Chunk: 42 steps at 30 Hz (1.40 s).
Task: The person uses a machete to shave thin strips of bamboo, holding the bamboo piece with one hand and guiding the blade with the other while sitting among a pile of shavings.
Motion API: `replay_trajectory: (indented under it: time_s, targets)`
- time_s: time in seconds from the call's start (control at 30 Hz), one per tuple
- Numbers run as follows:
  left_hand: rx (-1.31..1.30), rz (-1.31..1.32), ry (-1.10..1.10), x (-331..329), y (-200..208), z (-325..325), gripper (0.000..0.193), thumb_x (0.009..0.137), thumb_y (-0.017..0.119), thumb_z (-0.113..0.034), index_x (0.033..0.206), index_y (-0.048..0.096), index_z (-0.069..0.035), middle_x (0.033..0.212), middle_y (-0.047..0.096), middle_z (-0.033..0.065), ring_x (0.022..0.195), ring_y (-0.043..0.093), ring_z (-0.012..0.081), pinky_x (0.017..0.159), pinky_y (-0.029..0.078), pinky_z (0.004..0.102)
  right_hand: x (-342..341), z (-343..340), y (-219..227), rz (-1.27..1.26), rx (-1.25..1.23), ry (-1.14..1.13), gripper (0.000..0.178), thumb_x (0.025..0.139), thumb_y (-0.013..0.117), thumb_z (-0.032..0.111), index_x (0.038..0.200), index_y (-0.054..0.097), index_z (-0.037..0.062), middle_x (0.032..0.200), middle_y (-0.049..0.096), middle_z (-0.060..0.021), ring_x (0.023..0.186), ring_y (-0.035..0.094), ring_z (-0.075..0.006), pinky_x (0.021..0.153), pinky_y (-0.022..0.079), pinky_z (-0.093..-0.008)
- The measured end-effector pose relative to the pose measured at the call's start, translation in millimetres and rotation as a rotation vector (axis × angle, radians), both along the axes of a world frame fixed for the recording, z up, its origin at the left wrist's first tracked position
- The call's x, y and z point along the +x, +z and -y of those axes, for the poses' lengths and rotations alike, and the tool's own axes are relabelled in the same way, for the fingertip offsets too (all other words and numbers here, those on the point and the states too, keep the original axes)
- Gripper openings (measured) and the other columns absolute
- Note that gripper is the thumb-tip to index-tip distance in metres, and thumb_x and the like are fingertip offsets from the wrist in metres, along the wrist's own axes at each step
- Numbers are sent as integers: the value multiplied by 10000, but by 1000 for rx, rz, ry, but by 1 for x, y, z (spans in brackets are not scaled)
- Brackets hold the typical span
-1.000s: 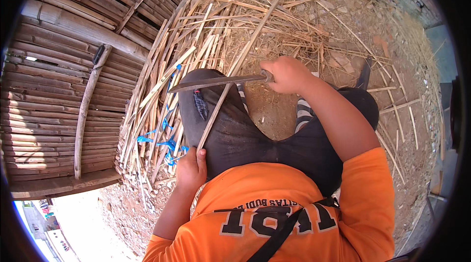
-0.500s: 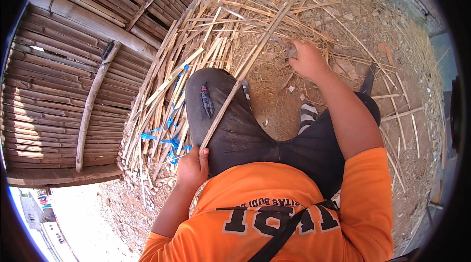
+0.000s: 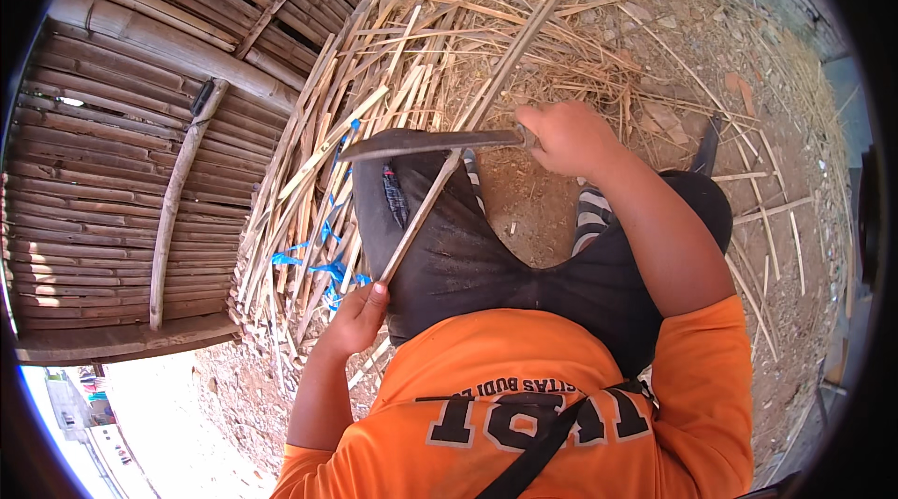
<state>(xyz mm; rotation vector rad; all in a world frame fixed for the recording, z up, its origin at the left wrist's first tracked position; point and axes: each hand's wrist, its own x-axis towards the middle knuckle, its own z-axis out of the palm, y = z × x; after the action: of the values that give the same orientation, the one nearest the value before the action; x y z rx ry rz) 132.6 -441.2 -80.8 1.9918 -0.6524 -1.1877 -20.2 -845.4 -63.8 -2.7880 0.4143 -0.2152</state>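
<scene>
My left hand (image 3: 359, 318), beside my left thigh, is closed around the near end of a long bamboo strip (image 3: 423, 209). The strip slants away over my thigh, up and to the right, and looks split lengthwise toward its far end. My right hand (image 3: 572, 142) grips the handle of a machete (image 3: 421, 144), most of the handle being hidden in the fist. Its long, slightly curved dark blade points left and crosses the strip near my left knee. Whether the edge bites into the bamboo I cannot tell.
Many cut bamboo strips (image 3: 309, 172) lie heaped on the left, with blue ties (image 3: 327, 270) among them. Beyond them stands a bamboo slat wall (image 3: 103, 153). Shavings (image 3: 589, 64) cover the far ground. A dark flat blade-like object (image 3: 708, 145) lies past my right knee.
The machete has swung from pointing away up-left to lying level across the strip. My right hand came slightly nearer and left. My left hand still holds the strip.
</scene>
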Motion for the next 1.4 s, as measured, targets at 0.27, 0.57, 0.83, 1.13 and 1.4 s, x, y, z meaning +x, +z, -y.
replay_trajectory:
  time_s: [0.27, 0.57, 0.83, 1.13, 1.4]
  targets:
    - [40, -154, 89, -1, 9, 6, 529, 1041, 409, -581, 788, 455, -119, 639, 373, -55, 518, 326, 66, 469, 270, 238, -5, 9, -1, 25, 42, -62, 407, 798, 685, 142, 1189, 605, 63, 893, 695, -207, 869, 686, -396, 771, 547, -510]
    - [76, -262, 68, 13, 10, 10, 524, 1042, 419, -570, 800, 458, -107, 630, 344, -40, 507, 280, 80, 463, 235, 260, -4, 39, -27, 119, 124, -218, 359, 772, 694, 138, 1109, 608, 49, 821, 682, -207, 856, 681, -401, 749, 541, -498]
    - [71, -233, 52, 16, 11, 2, 527, 1036, 424, -581, 813, 452, -105, 631, 351, -34, 522, 297, 87, 471, 254, 256, 4, -7, -8, 56, -43, 107, 304, 741, 715, 131, 1007, 579, 71, 789, 656, -164, 787, 666, -395, 693, 524, -512]
    - [106, -188, 19, 17, 8, 3, 588, 1044, 372, -601, 742, 463, -106, 614, 400, -24, 545, 359, 94, 503, 310, 264, -11, 43, -3, 63, 179, -318, 501, 779, 689, 161, 1266, 612, 70, 907, 701, -221, 896, 682, -401, 789, 550, -496]
    - [52, -33, -16, 20, -1, -6, 566, 1058, 396, -547, 761, 504, -77, 634, 443, -13, 566, 413, 112, 532, 350, 283, -3, -6, 24, -109, -94, 86, 329, 785, 680, 159, 1101, 641, 78, 872, 697, -205, 891, 685, -396, 779, 550, -510]
